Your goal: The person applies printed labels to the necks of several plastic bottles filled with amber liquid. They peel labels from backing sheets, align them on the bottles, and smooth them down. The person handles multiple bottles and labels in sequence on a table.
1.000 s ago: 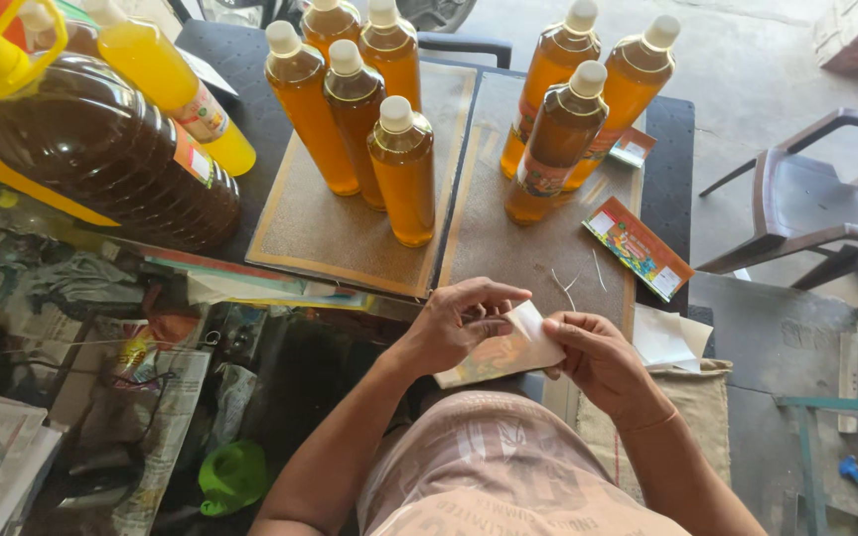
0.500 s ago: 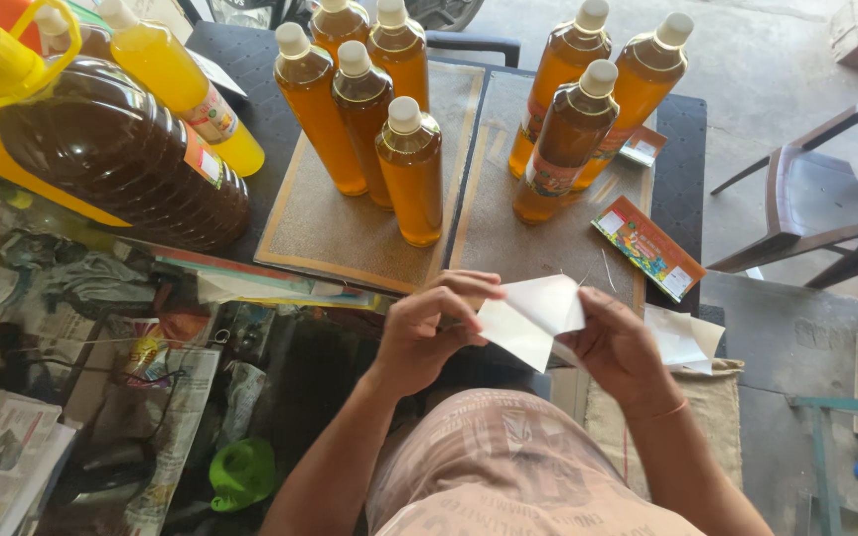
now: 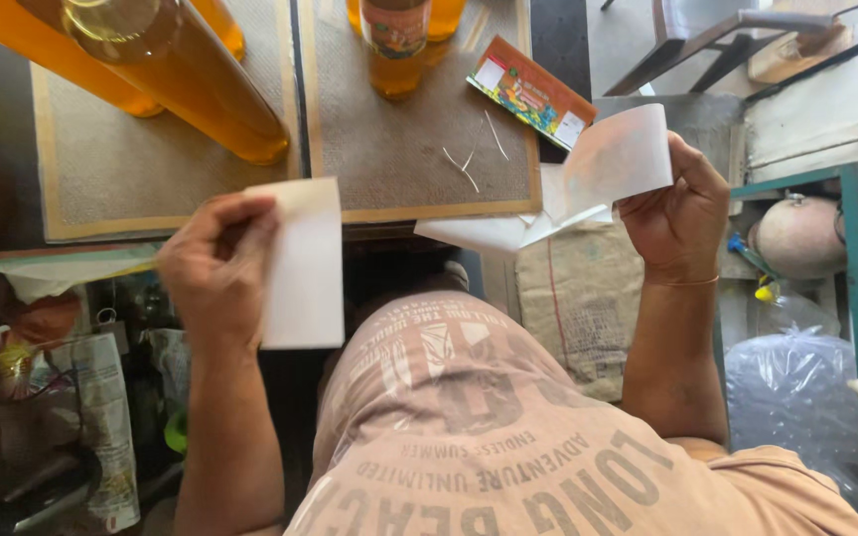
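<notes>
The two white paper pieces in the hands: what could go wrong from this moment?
1. The left hand pinches its white paper piece only along one edge, so it could slip or flutter away.
2. The right hand holds the other paper piece over loose white sheets at the table edge; a nudge might push those off.
3. Tall bottles of amber liquid stand close ahead on the mat; a forward reach could knock one over.
</notes>
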